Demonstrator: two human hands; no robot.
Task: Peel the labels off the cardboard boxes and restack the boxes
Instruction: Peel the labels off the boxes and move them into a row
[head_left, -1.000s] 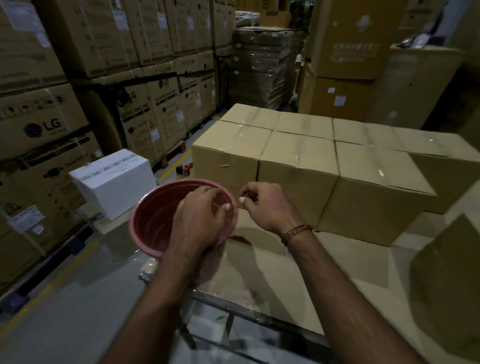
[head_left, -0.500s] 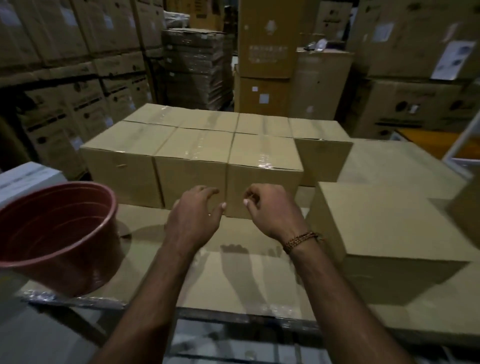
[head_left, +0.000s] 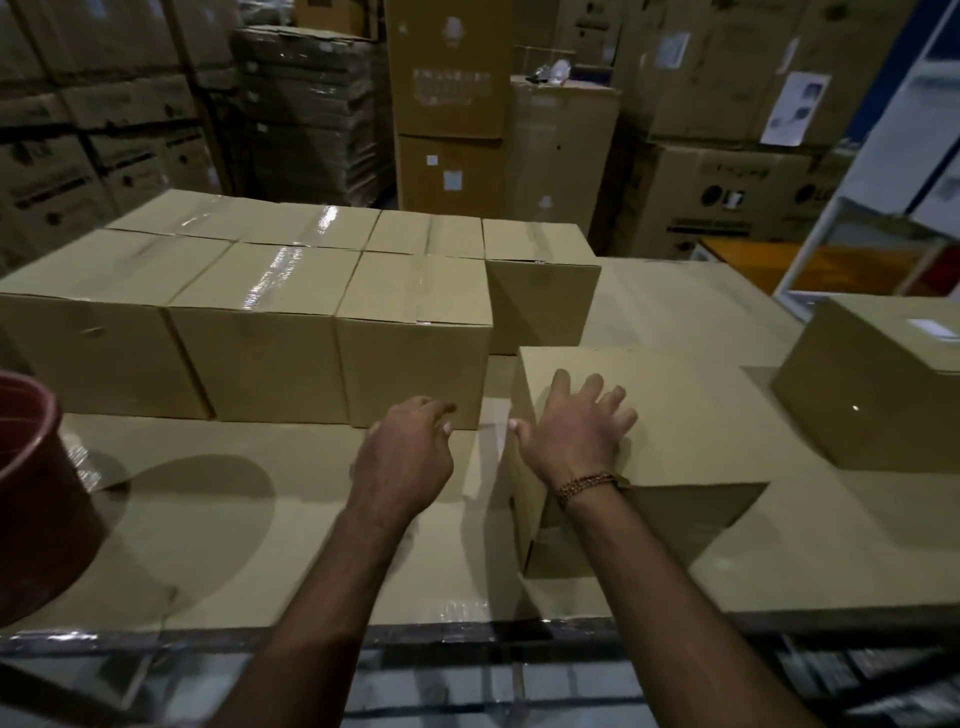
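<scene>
Two bare hands over a flat cardboard layer, the right one spread on a lone box.

The right hand (head_left: 574, 434) lies with its fingers straight and fanned apart on the top of a single cardboard box (head_left: 691, 415), near that box's left edge; a beaded bracelet (head_left: 587, 486) circles the wrist. The left hand (head_left: 408, 452) hangs just beside it at nine o'clock, fingers loosely curled and holding nothing, close to the front face of the nearest box in the taped row of boxes (head_left: 249, 322), which runs off toward ten o'clock. Another box (head_left: 872, 395) sits tilted at two o'clock, well apart, with a small white label (head_left: 930, 327) on its top. A red bucket (head_left: 36, 493) stands at the left edge, at nine o'clock. Tall stacked cartons (head_left: 452, 104) fill the background at twelve o'clock.
</scene>
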